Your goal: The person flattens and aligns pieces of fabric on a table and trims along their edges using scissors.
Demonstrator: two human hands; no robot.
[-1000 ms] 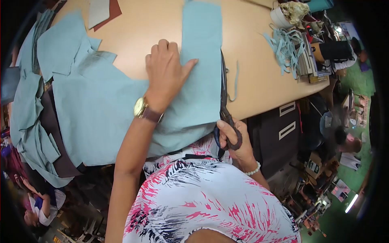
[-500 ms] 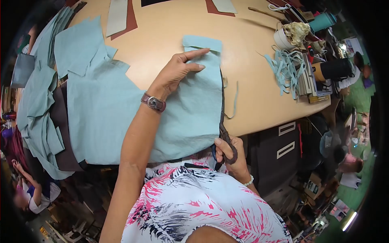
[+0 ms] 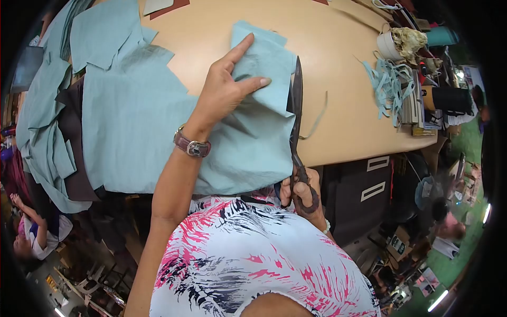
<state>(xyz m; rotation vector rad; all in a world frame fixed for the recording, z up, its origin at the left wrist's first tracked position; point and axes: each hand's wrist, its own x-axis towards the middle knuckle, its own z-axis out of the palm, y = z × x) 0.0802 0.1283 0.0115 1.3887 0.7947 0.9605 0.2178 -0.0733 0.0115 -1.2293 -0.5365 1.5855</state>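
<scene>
Pale blue-green fabric [image 3: 137,132] lies across the table's front edge, its right end a narrower strip reaching away from me. My left hand [image 3: 227,90] rests on that strip, forefinger stretched towards its folded far end and thumb spread to the right. My right hand [image 3: 312,196], low at the table edge, grips the handles of large dark scissors [image 3: 299,124]. Their long blades point away from me along the strip's right edge, where the fabric bunches up. The lower blade is partly hidden by cloth. A thin fabric offcut [image 3: 318,121] lies just right of the blades.
On the table's right lie a heap of blue-green fabric strips [image 3: 388,87], a white cup [image 3: 388,45] and a stack of books [image 3: 414,108] by a black cylinder [image 3: 451,99]. More folded fabric [image 3: 42,127] hangs over the left side. Another person [image 3: 39,227] is at lower left.
The scissors have moved forward along the fabric's right edge, showing more blade. My left hand has shifted slightly, its forefinger now pointing further away, and the strip has wrinkled and skewed. The view has shifted.
</scene>
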